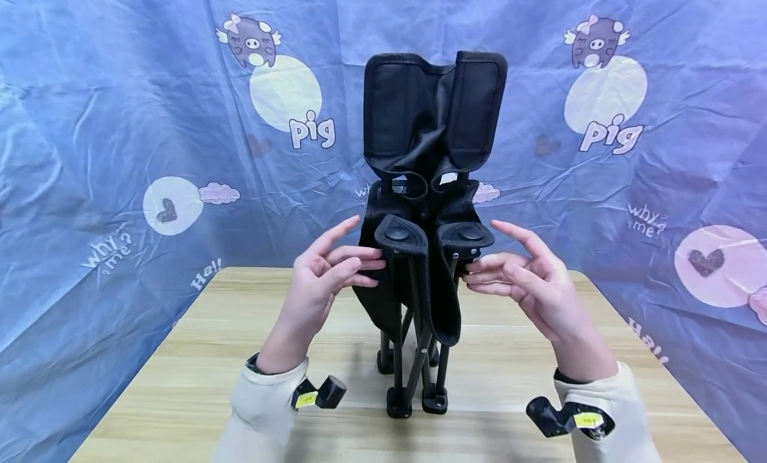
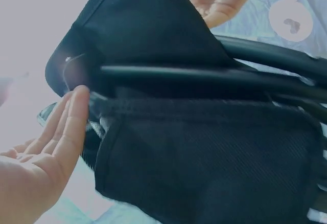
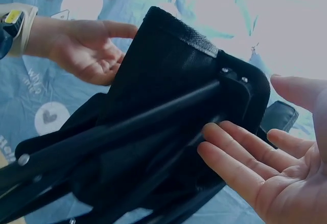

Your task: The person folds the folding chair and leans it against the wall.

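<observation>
A black folding chair [image 1: 413, 296] stands upright and mostly folded on the table, its fabric seat and backrest [image 1: 395, 110] bunched between the tube legs. My left hand [image 1: 323, 276] is at its left side, fingers extended, fingertips at the fabric near the front corner. On the other side my right hand [image 1: 533, 283] holds its fingers out toward the right front corner, fingertips at the fabric edge. In the left wrist view, the left fingertips touch the frame's corner [image 2: 76, 75]. The right wrist view has the right fingers [image 3: 245, 157] loosely spread beside a dark tube, uncurled.
The light wood table [image 1: 180, 396] lies under the chair's feet. Behind it hangs a blue cloth [image 1: 108, 63] printed with pigs, hearts and words. A small camera is strapped at each sleeve cuff, the left one [image 1: 323, 391] and the right one [image 1: 551, 416].
</observation>
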Available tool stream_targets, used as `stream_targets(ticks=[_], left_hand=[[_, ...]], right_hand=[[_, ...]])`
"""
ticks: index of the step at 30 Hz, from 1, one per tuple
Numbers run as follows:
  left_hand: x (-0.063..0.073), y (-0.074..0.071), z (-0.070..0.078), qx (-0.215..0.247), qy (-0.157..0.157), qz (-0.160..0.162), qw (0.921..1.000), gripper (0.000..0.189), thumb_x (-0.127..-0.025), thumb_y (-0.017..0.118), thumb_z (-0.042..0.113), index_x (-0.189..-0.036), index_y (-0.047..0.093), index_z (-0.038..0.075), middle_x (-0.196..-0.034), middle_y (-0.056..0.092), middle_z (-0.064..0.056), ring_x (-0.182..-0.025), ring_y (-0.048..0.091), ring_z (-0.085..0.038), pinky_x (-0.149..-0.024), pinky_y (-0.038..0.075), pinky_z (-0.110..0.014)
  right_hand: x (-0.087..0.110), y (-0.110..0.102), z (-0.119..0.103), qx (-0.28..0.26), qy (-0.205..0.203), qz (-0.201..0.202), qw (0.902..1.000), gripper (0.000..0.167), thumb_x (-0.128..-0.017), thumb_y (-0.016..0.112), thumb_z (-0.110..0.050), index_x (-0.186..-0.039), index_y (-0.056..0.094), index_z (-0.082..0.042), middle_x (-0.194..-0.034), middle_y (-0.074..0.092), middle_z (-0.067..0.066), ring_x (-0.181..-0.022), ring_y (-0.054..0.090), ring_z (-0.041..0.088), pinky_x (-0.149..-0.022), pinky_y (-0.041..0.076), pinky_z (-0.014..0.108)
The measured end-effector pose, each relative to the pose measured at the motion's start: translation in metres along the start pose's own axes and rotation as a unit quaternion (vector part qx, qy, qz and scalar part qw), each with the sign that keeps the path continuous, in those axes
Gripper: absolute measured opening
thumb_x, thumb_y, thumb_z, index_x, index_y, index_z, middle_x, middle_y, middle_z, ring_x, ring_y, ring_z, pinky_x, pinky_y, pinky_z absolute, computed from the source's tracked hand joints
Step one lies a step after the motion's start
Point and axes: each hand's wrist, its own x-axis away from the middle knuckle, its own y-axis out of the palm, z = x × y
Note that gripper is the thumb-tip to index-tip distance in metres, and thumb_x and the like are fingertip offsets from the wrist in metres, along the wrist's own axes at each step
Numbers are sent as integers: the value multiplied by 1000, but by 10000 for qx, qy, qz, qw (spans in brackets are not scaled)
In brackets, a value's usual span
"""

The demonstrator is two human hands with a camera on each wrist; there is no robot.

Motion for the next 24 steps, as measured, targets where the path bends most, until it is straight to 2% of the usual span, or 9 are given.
stream_targets(ticks=[6,10,15,19,22,24], left_hand=[[16,-17,-5,156,230,319,9991,54,-92,49,-8,-145,45,3,-106,73,-5,-96,72,-21,-77,60,-33],[24,-27,-9,252,236,457,9984,53,-91,49,-11,-141,49,4,-107,73,-7,-96,71,-21,-78,60,-32],[34,-38,-19,60,-20,515,9987,53,-92,51,-12,-142,46,4,-111,72,-7,-98,70,-20,-79,59,-31],[43,-44,-32,-83,-196,765,9968,52,-92,51,-13,-141,45,4,-112,71,-5,-98,70,-18,-78,59,-30],[51,-48,-42,-108,-375,975,9945,52,-92,52,-13,-141,43,1,-112,71,-4,-97,70,-17,-77,59,-29],[56,-51,-49,-146,-608,1015,9929,55,-91,54,-13,-143,39,-4,-111,71,-3,-97,70,-16,-77,59,-29]], right_hand=[[14,-7,7,-149,10,69,9999,52,-100,31,16,-149,34,0,-120,66,22,-104,69,35,-90,55,43],[26,-14,15,-309,53,-22,9995,53,-99,29,18,-149,32,2,-125,62,26,-106,67,38,-92,55,44],[45,-19,26,59,512,303,9982,56,-98,33,19,-149,36,-3,-125,64,19,-102,69,33,-88,56,43],[58,-21,36,237,890,494,9945,57,-98,37,17,-149,38,-8,-125,64,14,-103,69,29,-87,57,42],[66,-21,43,271,1144,603,9912,57,-98,40,16,-148,40,-12,-125,64,12,-102,70,27,-86,57,42],[71,-22,48,296,1310,680,9886,57,-98,42,15,-147,40,-14,-125,64,11,-101,70,26,-86,57,42]])
